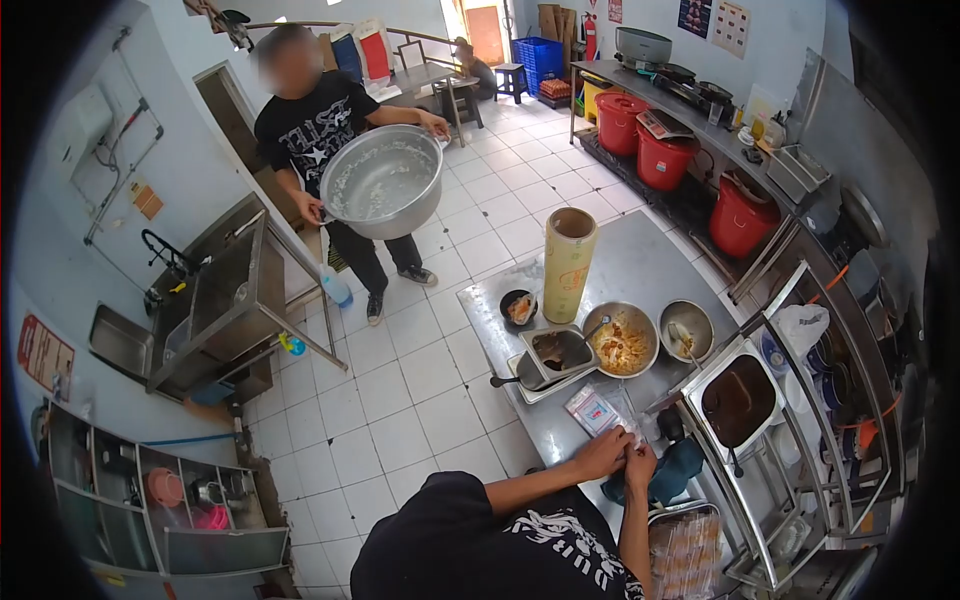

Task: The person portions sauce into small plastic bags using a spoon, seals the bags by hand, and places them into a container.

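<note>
My left hand [603, 453] and my right hand [640, 466] meet above the near end of the steel table, fingers pinched together. Between them is a clear thin plastic bag [636, 440], hard to make out in detail. Just beyond my left hand lies a plastic-wrapped pack [592, 410] with a red and blue print. A bunched dark teal cloth [676, 472] is right of my right hand. Farther along stand a metal bowl of shredded food [622, 342], a smaller bowl with a spoon [686, 331] and a steel container of dark sauce [560, 350].
A tall yellow wrap roll [569, 268] stands upright on the steel table [650, 250]. To the right is a pan of brown sauce [740, 400]; below it, a tray of packed items [685, 552]. Another person holds a big metal basin [382, 182] near the sink [225, 290].
</note>
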### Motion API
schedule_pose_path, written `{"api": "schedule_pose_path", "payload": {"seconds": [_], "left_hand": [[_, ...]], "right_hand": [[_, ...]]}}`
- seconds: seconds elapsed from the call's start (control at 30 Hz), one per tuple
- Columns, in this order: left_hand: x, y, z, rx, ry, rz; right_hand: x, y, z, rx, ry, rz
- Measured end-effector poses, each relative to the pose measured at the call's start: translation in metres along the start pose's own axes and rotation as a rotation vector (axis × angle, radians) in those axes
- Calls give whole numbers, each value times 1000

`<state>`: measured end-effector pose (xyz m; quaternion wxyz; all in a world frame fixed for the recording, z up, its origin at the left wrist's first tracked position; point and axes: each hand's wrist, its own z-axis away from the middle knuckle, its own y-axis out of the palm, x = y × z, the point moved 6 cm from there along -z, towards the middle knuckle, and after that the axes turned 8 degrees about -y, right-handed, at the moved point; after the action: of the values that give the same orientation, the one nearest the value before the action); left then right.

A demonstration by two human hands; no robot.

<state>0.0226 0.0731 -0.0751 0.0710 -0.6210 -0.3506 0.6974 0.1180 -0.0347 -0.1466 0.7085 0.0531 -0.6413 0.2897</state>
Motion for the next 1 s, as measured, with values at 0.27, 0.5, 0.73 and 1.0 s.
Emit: {"api": "schedule_pose_path", "payload": {"seconds": [0.27,0.5,0.73,1.0], "left_hand": [[-2,-10,0,-86,132,22],[-11,1,-2,-64,192,-141],[-22,-6,-3,-25,158,-136],[-61,1,7,303,127,231]], "right_hand": [[9,-1,6,45,56,-270],[33,-34,18,-112,-195,96],[53,-53,43,-312,-301,-18],[62,-64,70,-220,-225,-186]]}}
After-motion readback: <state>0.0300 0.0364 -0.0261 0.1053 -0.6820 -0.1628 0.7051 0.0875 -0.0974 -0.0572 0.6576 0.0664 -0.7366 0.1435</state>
